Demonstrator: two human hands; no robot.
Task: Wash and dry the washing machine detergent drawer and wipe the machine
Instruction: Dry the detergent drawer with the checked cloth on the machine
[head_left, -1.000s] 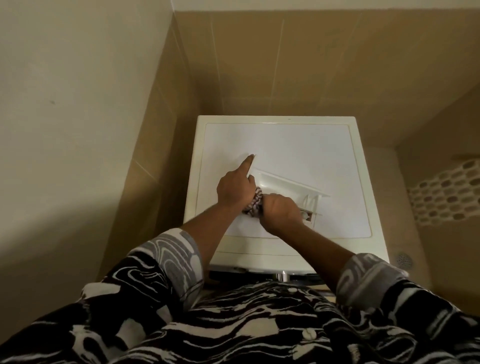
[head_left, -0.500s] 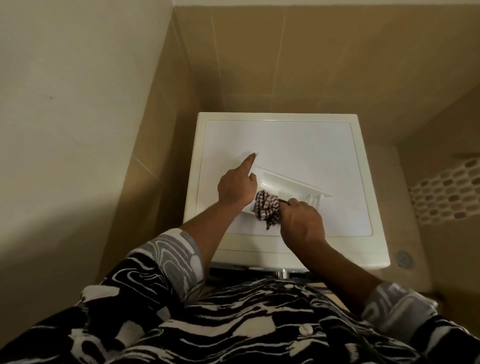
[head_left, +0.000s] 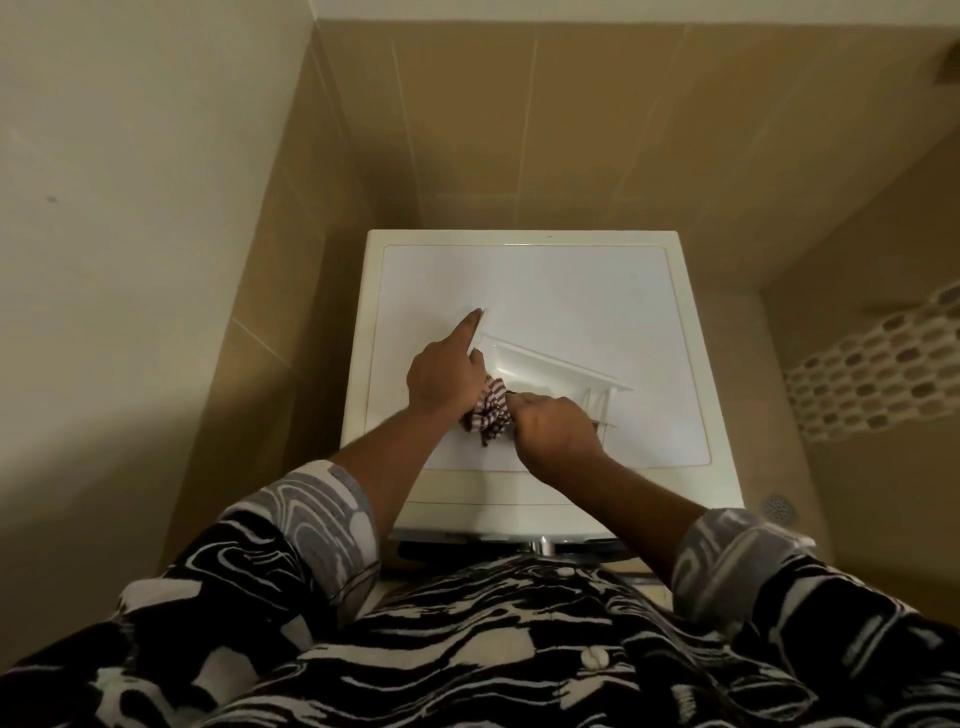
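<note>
Washing machine (head_left: 524, 291): count one. Stands in a tiled alcove, white top facing up.

Detergent drawer (head_left: 550, 366): count one. Out of its slot; rests on the machine top, left of centre. Long axis diagonal: front-panel end far-left, compartment end near-right.

Hands: count two.
Left hand (head_left: 447, 374): holds the front-panel end, forefinger straight along the panel, remaining fingers curled at the drawer's edge.
Right hand (head_left: 556, 431): over the drawer's near wall, fingers bunched tight on the cloth.

Cloth (head_left: 488, 410): count one. Checked, wadded between both hands, touching the drawer's near-left corner.

Judged step: drying the drawer. To cover: the length rightward of the cloth, along the axis. Nearer hand: right. Probably calls for a stroke that way.
</note>
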